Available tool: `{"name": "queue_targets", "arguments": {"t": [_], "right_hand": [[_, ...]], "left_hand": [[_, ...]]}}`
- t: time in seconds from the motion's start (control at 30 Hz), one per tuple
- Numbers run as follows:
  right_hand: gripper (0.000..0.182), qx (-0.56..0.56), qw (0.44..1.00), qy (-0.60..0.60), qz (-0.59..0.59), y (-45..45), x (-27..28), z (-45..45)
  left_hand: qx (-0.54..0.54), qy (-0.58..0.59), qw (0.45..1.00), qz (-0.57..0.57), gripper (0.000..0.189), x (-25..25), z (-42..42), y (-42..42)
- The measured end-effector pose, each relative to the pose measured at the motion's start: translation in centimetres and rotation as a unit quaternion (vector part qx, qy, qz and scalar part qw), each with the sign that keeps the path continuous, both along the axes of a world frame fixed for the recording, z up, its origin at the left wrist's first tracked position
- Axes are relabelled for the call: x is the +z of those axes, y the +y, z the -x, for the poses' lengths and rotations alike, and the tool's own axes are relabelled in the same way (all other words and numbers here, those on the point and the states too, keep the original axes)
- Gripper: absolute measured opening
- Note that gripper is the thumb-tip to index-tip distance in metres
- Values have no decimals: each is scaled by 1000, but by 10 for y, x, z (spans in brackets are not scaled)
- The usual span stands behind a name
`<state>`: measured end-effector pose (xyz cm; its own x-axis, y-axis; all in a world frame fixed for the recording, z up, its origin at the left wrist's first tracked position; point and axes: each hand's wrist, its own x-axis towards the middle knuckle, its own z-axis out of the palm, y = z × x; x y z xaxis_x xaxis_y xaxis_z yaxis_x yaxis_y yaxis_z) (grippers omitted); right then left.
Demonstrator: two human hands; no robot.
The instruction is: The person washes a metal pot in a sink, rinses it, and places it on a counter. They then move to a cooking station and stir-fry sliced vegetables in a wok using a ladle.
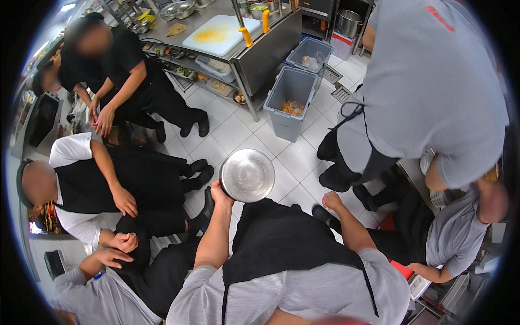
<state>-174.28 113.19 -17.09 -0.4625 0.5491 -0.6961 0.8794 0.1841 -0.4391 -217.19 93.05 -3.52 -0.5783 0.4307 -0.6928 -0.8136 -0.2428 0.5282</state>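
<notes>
My left hand (222,193) grips the rim of a round, shallow metal bowl or lid (248,175), which is held out over the tiled floor in front of my black apron (284,243). Small drops or specks show on its shiny surface. My fingers under the metal are partly hidden. On the other side of the apron, my right hand (332,200) is curled, with nothing visible in it. It is apart from the metal piece, near the dark shoes of people to the right.
Several co-workers stand close by on both sides. Ahead are two grey plastic bins (291,103), one behind the other, holding food scraps. A steel worktable (264,53) carries a white cutting board (221,35) and yellow-handled tools (245,36) at its edge. Floor drains (341,92) lie beside the bins.
</notes>
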Motion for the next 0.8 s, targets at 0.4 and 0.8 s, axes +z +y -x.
{"name": "queue_targets", "arguments": {"t": [0.4,0.8], "right_hand": [[30,17,987,122,-107,70,-14,67],[20,-261,943,165,124,195,81,257]], "left_hand": [[-14,13,1000,10,22,-61,114,148],[-98,-94,991,-10,24,-19,157,275]]}}
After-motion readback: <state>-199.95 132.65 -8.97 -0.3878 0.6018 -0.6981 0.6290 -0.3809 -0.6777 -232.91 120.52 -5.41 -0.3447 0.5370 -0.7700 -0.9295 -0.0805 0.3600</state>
